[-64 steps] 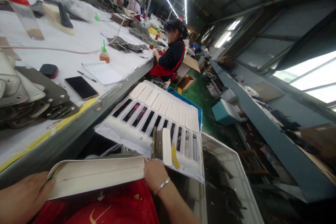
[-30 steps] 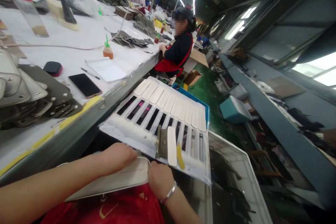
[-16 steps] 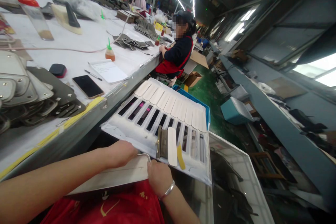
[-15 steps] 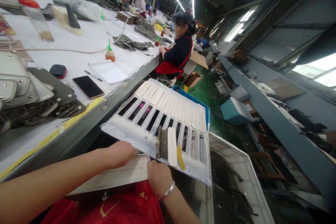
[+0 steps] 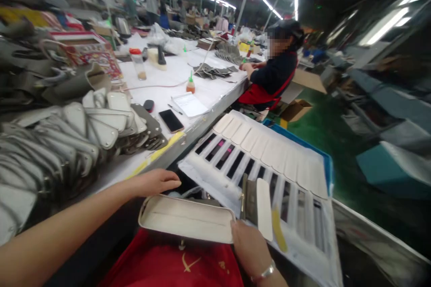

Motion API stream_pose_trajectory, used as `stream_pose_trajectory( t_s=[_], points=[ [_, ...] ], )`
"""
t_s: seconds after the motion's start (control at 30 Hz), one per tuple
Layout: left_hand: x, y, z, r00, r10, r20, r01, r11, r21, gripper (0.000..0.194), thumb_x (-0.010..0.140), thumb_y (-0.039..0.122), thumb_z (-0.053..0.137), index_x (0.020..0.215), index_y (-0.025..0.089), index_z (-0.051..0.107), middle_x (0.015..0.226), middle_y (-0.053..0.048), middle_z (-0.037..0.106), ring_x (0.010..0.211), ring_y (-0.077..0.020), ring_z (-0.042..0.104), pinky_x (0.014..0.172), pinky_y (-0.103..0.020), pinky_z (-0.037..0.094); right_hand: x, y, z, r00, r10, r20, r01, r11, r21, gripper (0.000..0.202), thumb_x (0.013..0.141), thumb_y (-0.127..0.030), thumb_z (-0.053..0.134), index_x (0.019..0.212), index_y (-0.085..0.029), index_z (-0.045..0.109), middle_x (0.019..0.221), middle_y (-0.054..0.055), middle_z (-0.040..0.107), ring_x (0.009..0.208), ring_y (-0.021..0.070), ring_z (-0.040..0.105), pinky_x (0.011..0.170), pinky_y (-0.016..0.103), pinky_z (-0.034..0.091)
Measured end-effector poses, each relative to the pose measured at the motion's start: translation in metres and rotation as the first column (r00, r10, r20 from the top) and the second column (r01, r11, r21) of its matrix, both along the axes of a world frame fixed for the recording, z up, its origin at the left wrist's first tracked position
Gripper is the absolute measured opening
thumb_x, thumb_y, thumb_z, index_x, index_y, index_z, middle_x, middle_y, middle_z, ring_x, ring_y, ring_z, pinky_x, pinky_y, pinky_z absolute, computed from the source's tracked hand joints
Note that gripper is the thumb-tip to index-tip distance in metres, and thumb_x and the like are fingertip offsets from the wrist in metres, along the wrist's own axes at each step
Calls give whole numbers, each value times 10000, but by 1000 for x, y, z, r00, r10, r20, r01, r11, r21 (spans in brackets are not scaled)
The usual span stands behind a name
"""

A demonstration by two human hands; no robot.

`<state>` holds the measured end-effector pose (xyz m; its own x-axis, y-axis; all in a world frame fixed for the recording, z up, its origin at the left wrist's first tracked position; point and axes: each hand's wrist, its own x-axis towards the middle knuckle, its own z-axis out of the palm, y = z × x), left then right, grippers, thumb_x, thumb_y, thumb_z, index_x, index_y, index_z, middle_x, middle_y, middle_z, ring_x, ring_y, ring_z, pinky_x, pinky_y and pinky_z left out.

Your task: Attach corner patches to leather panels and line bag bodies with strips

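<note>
A long cream bag part (image 5: 186, 219) with rounded corners and a raised rim lies across my lap, over a red apron (image 5: 202, 262). My right hand (image 5: 249, 244) grips its right end, the fingers partly hidden. Just above its left end, my left hand (image 5: 160, 182) is apart from it, fingers stretched out and holding nothing. A small metal stud (image 5: 182, 245) shows at its lower edge. Close to my right hand, an olive strip with a zipper (image 5: 249, 199), a white strip (image 5: 264, 208) and a yellow strip (image 5: 279, 229) rest on a slotted white rack (image 5: 215, 184).
Rows of cream strips (image 5: 269, 154) cover the rack's far side. To the left, many white and grey bag pieces (image 5: 74, 139) are stacked on the white table (image 5: 161, 85). A phone (image 5: 171, 121), notepad (image 5: 190, 105) and glue bottle (image 5: 190, 84) lie there. A co-worker (image 5: 274, 67) sits beyond.
The view has swung left, bringing more stacked pieces into sight. My left hand has come off the bag part and its fingers have straightened. My right hand stays at the right end.
</note>
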<state>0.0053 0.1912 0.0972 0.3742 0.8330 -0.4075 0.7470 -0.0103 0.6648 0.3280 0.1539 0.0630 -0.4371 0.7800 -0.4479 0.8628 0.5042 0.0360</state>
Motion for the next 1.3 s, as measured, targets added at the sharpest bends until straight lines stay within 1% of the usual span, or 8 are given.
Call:
stream_pose_trajectory(
  t_s=[0.13,0.3,0.53,0.83,1.0,1.07,1.17,1.3],
  points=[
    [-33,-58,-3,944,262,-200,-258,965,45,477,864,568,326,814,174,590,799,-49,628,764,-205,576,689,-286,406,3,3,-5,998,56,-12,-56,998,6,374,922,-106,259,970,-143,628,862,128,655,706,242,666,562,319,479],
    [-23,-99,-20,914,298,-275,-293,954,59,416,908,467,257,785,194,546,816,-54,629,778,-203,595,702,-303,409,2,3,0,999,40,13,-40,999,-30,384,933,-130,240,991,-157,619,860,113,651,714,241,668,566,312,477],
    [-13,-103,-22,851,224,-475,-223,973,59,401,896,333,218,823,176,581,884,-114,677,843,-261,644,776,-386,452,1,7,1,998,5,-63,-8,999,-49,399,941,-149,225,918,-155,624,813,107,658,719,238,669,588,311,477],
    [-7,-90,-17,847,196,-495,-220,975,10,403,860,304,240,776,151,604,862,-166,687,825,-320,645,765,-462,462,0,9,1,999,28,-38,-29,999,-18,328,930,-153,291,968,-155,617,869,113,663,732,244,669,581,317,482],
    [-18,-86,-19,915,222,-336,-251,967,-46,433,875,423,234,750,182,571,800,-93,661,756,-245,634,701,-363,483,-3,10,6,999,-26,-35,23,998,-64,351,947,-178,279,965,-138,628,852,127,677,785,252,669,647,339,489],
    [-24,-90,-22,928,347,-133,-369,907,-204,508,855,567,219,745,186,537,702,-49,605,648,-211,611,588,-316,495,-4,9,7,997,-52,-57,49,997,-63,366,949,-173,266,962,-126,629,840,139,678,789,247,669,663,336,485],
    [-30,-95,-23,837,540,85,-471,791,-390,636,794,712,175,678,180,505,606,-14,518,569,-183,559,489,-287,489,-4,7,6,991,-96,-89,91,994,-54,388,956,-186,249,947,-114,630,820,150,680,785,237,671,670,323,480],
    [-25,-95,-19,901,434,-30,-434,892,-131,527,852,599,242,735,184,545,700,-35,581,674,-197,580,579,-297,486,-4,6,8,985,-139,-106,133,989,-58,390,958,-199,257,920,-120,637,805,144,687,803,240,673,689,325,481]
  ],
)
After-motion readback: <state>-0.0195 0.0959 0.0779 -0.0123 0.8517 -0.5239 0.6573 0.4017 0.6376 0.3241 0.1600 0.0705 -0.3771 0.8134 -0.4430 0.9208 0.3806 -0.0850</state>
